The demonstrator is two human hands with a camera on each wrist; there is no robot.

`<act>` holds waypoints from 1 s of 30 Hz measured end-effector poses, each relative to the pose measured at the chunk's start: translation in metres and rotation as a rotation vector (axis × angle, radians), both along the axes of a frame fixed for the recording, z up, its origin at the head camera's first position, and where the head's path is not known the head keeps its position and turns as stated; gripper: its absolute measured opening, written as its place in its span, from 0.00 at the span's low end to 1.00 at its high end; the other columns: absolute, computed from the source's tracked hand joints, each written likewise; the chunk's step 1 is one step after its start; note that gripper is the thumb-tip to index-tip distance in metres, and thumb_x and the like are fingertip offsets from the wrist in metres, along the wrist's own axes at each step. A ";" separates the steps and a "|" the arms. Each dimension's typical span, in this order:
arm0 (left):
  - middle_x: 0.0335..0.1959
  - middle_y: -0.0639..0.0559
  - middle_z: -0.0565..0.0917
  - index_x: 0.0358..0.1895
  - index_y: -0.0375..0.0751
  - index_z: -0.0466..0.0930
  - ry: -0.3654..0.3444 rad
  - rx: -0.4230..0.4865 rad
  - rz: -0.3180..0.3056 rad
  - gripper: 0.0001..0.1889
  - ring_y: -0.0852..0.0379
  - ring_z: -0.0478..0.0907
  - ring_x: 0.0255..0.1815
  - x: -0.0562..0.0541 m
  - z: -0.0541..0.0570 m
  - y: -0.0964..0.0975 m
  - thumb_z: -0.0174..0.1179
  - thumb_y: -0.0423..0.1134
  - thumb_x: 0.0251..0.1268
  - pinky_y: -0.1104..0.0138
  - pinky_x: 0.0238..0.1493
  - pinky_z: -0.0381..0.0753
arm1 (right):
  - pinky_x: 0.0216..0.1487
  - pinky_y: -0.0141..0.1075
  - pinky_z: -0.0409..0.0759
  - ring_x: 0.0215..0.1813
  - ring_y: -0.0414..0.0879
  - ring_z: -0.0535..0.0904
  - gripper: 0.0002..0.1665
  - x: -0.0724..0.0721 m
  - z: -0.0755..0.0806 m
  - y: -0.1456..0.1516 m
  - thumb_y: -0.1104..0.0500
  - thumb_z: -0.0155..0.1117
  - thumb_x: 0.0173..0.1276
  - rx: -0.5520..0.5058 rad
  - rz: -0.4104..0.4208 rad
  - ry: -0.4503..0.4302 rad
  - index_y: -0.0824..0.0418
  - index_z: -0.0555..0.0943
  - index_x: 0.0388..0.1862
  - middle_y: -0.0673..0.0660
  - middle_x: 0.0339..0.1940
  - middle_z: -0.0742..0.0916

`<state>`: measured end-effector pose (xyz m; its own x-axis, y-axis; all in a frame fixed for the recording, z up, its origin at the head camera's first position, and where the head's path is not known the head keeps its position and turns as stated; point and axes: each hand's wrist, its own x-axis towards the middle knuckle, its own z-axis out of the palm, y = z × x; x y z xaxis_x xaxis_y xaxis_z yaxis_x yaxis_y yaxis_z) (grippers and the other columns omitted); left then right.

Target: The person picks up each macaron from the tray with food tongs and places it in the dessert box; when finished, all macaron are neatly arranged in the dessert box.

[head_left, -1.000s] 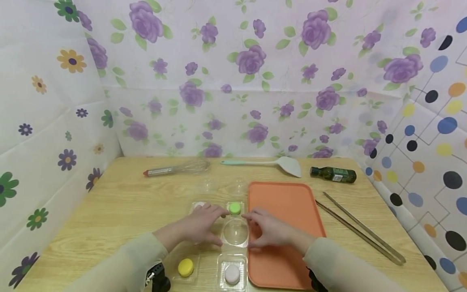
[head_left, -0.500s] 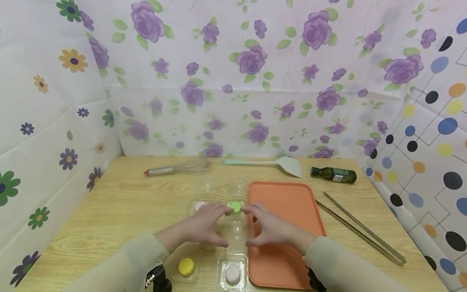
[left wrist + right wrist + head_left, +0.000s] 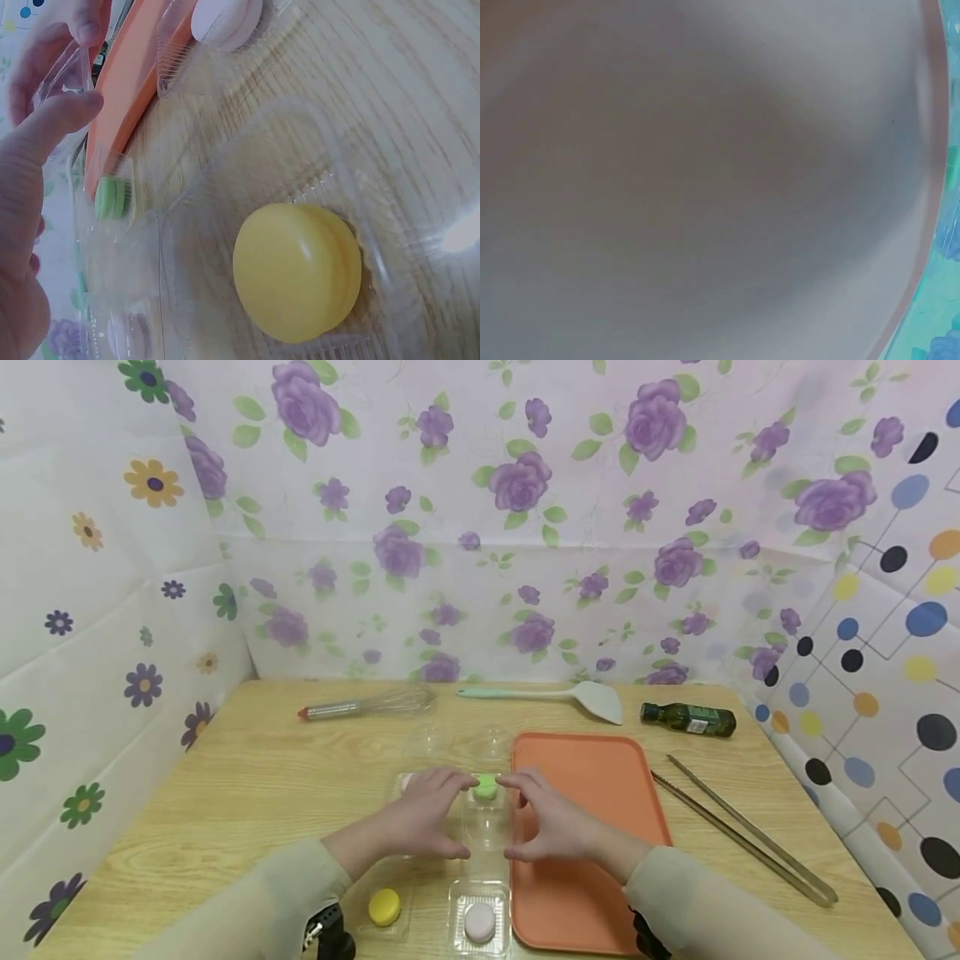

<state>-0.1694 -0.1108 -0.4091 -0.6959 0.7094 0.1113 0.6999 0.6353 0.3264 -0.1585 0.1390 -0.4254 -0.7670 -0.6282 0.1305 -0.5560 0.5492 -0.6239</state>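
across the wooden table [image 3: 285,785], an orange tray [image 3: 585,768] lies beside the work. the left hand [image 3: 422,814] and right hand [image 3: 552,821] face each other, thumbs and fingers curved well apart, gripping opposite sides of a clear plastic lid [image 3: 486,831]. it is between a pale lavender macaron [image 3: 480,922], nearer the person, and a green macaron [image 3: 486,787] beyond.

Head: forward-down | left wrist: close, tilted | shared: hands [image 3: 426,817], yellow macaron [image 3: 385,907] (right wrist: blurred)
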 end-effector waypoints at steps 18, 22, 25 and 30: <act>0.56 0.49 0.69 0.61 0.42 0.65 0.371 0.025 -0.050 0.45 0.51 0.66 0.56 -0.002 0.005 -0.006 0.71 0.57 0.35 0.56 0.55 0.68 | 0.40 0.34 0.69 0.41 0.47 0.75 0.40 -0.005 0.006 -0.007 0.39 0.28 0.74 -0.570 0.071 -0.978 0.69 0.54 0.69 0.59 0.43 0.79; 0.57 0.49 0.69 0.61 0.43 0.65 0.390 0.023 -0.061 0.45 0.51 0.66 0.55 -0.001 0.005 -0.006 0.71 0.56 0.35 0.56 0.55 0.67 | 0.35 0.32 0.72 0.36 0.47 0.77 0.41 -0.005 0.006 -0.008 0.37 0.28 0.73 -0.610 0.087 -1.039 0.70 0.52 0.68 0.59 0.38 0.82; 0.57 0.49 0.69 0.61 0.43 0.64 0.421 0.016 -0.069 0.45 0.52 0.66 0.54 0.000 0.005 -0.006 0.71 0.56 0.35 0.56 0.55 0.67 | 0.33 0.32 0.73 0.34 0.46 0.79 0.42 -0.006 0.005 -0.008 0.37 0.30 0.73 -0.628 0.104 -1.081 0.69 0.50 0.69 0.60 0.36 0.83; 0.56 0.51 0.67 0.60 0.44 0.64 0.509 0.036 -0.114 0.45 0.53 0.65 0.52 0.000 0.004 -0.007 0.72 0.56 0.34 0.58 0.53 0.67 | 0.34 0.33 0.75 0.34 0.47 0.80 0.40 -0.007 0.003 -0.007 0.39 0.30 0.73 -0.638 0.131 -1.133 0.67 0.49 0.69 0.62 0.36 0.83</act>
